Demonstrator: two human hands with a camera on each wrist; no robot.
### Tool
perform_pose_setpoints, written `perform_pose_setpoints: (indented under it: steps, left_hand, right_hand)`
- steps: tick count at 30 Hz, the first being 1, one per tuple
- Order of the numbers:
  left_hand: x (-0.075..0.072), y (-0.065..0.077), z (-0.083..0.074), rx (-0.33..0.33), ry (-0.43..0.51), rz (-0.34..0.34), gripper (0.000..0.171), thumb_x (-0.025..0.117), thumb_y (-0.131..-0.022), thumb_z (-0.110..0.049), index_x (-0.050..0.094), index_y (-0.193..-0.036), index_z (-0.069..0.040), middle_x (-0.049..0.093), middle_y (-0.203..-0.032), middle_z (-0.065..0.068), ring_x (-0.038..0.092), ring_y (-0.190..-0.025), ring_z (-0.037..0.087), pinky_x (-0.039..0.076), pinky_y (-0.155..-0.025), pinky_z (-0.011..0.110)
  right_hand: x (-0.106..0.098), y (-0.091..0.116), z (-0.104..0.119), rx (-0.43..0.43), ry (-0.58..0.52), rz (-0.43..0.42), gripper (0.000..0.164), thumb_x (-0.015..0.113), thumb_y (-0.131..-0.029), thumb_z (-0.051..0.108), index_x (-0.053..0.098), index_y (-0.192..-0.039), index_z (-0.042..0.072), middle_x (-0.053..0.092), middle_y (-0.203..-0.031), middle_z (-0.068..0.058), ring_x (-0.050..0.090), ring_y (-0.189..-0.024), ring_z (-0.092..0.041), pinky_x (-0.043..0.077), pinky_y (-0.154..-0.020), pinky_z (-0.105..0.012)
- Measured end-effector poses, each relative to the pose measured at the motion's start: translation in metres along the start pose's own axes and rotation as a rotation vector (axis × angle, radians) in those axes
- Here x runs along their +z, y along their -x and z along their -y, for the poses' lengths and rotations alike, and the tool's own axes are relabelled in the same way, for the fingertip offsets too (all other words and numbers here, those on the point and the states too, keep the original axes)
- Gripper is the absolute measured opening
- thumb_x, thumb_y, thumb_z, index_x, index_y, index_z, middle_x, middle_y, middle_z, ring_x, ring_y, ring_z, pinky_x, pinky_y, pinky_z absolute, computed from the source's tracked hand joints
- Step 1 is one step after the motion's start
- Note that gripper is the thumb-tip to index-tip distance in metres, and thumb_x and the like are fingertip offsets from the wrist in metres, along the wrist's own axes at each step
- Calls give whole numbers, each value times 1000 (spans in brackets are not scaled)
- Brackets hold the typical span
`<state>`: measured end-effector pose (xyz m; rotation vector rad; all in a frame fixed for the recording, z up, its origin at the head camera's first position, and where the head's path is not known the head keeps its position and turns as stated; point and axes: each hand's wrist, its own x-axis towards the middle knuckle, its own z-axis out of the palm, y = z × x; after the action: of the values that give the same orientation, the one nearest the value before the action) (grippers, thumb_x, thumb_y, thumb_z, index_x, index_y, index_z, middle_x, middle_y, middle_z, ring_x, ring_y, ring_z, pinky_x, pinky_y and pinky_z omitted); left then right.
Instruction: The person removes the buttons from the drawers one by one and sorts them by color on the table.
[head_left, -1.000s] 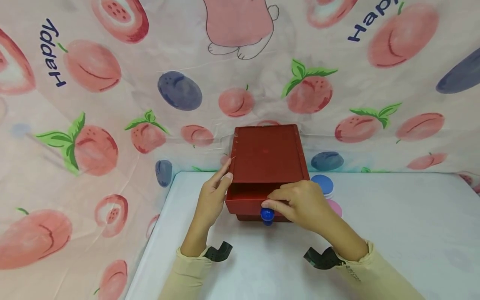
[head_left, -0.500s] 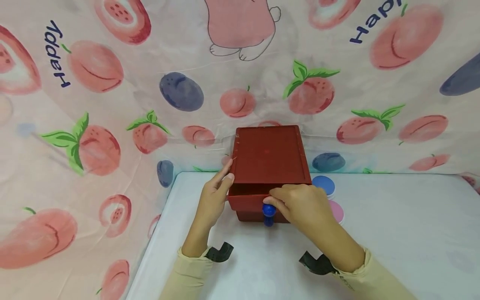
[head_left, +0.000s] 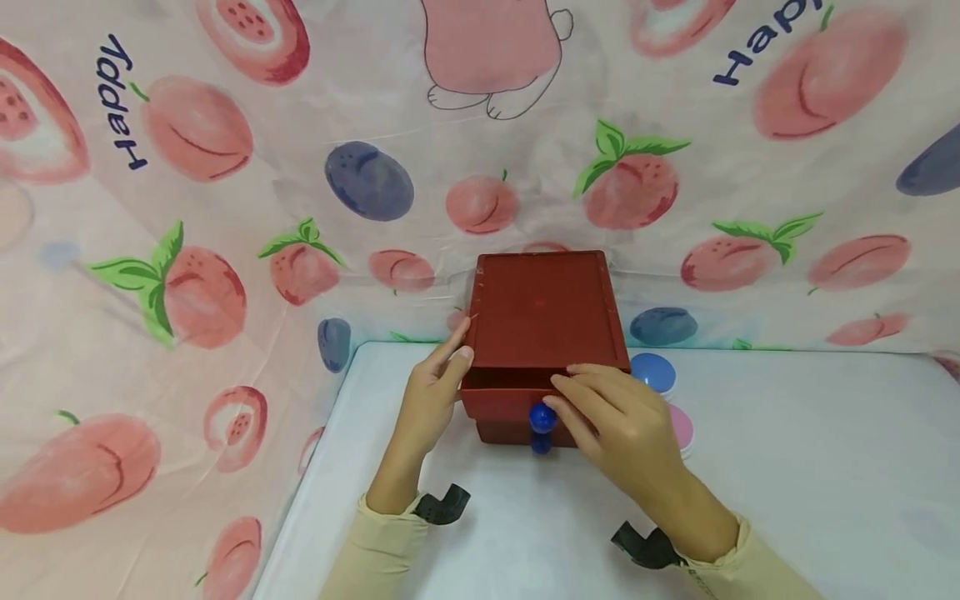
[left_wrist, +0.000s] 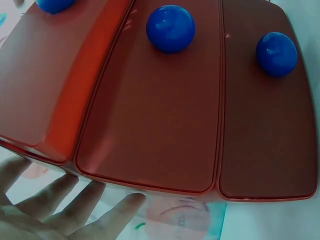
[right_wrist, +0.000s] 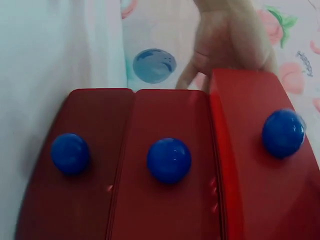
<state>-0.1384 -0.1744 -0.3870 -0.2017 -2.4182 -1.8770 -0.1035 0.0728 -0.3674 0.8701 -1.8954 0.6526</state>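
A dark red three-drawer box (head_left: 547, 308) stands on the white table. Its top drawer (head_left: 498, 404) sticks out a little, and a blue round knob (head_left: 542, 417) is on its front. In the left wrist view, the middle drawer (left_wrist: 150, 110) and bottom drawer (left_wrist: 265, 135) are flush, each with a blue knob. My left hand (head_left: 431, 396) rests against the box's left side with fingers extended. My right hand (head_left: 630, 417) is at the top drawer's front, its fingers loosely extended beside the knob and near the drawer's upper edge. The right wrist view shows none of its fingers.
Right of the box lie a blue-topped round container (head_left: 652, 372) and a pink-topped one (head_left: 681, 427), partly hidden by the right hand. A fruit-printed cloth (head_left: 525, 183) hangs behind and at the left of the table (head_left: 810, 467).
The top drawer has slid inward, narrowing the gap above it. My right hand's fingers have loosened and spread beside the knob. The left hand stays against the box's side.
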Motion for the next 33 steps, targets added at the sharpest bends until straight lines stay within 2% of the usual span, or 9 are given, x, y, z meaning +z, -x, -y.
perform_pose_setpoints:
  steps: [2, 4, 6, 8, 9, 11, 18, 24, 33]
  left_hand:
    - [0, 1, 0, 6, -17, -5, 47, 52, -105, -48, 46, -152, -43, 46, -157, -8, 57, -117, 22, 54, -81, 34]
    - [0, 1, 0, 10, -28, -12, 47, 52, -105, -48, 46, -151, -44, 46, -157, -9, 56, -113, 22, 51, -78, 33]
    - [-1, 1, -1, 12, -36, -22, 46, 52, -105, -48, 46, -150, -45, 47, -156, -10, 56, -115, 21, 50, -80, 34]
    - [-2, 1, 0, 9, -32, -25, 46, 52, -105, -48, 47, -150, -45, 46, -156, -11, 57, -118, 20, 51, -83, 35]
    - [-2, 1, 0, 5, -33, -23, 46, 52, -105, -48, 46, -150, -45, 45, -157, -12, 55, -126, 18, 51, -88, 35]
    - [-2, 1, 1, -3, -30, -16, 46, 52, -105, -49, 46, -150, -46, 46, -156, -13, 55, -127, 19, 52, -87, 36]
    - [1, 1, 1, -11, 5, 0, 46, 53, -104, -50, 46, -149, -48, 45, -157, -13, 51, -139, 18, 56, -100, 47]
    - [2, 1, 0, -31, 18, -3, 46, 53, -104, -50, 47, -149, -48, 45, -157, -10, 54, -137, 23, 57, -96, 54]
    - [2, 2, -1, -6, 17, -5, 47, 52, -105, -48, 47, -151, -42, 45, -159, -4, 54, -138, 29, 57, -93, 56]
  right_hand:
    - [0, 2, 4, -50, 2, -108, 30, 71, -98, 30, 81, -89, 3, 74, -77, -9, 70, -75, -27, 59, -64, -38]
    - [0, 4, 9, -59, 23, -133, 35, 70, -98, 33, 80, -80, 5, 69, -67, -4, 63, -63, -22, 51, -54, -32]
    - [-1, 8, 12, -14, 54, -65, 44, 66, -99, 42, 76, -73, 9, 62, -59, 0, 55, -52, -15, 41, -46, -24]
    - [-1, 13, 15, 51, 89, 53, 55, 59, -100, 54, 73, -69, 11, 56, -53, 3, 47, -44, -9, 33, -40, -18]
    - [-1, 15, 16, 85, 108, 113, 60, 54, -100, 59, 72, -69, 11, 55, -52, 5, 45, -42, -7, 31, -39, -16]
    - [1, 19, 17, 138, 133, 192, 67, 48, -99, 66, 69, -68, 11, 53, -50, 5, 42, -39, -5, 28, -40, -14]
    - [12, 23, 19, 184, 205, 204, 72, 42, -100, 69, 57, -57, 13, 48, -47, 5, 36, -37, -5, 36, -40, -17]
    - [23, 25, 18, 175, 242, 169, 69, 38, -104, 60, 51, -54, 15, 47, -46, 4, 36, -36, -6, 33, -39, -17]
    - [35, 36, 9, 146, 172, 99, 58, 53, -99, 51, 52, -55, 15, 53, -48, 3, 42, -36, -7, 42, -38, -21]
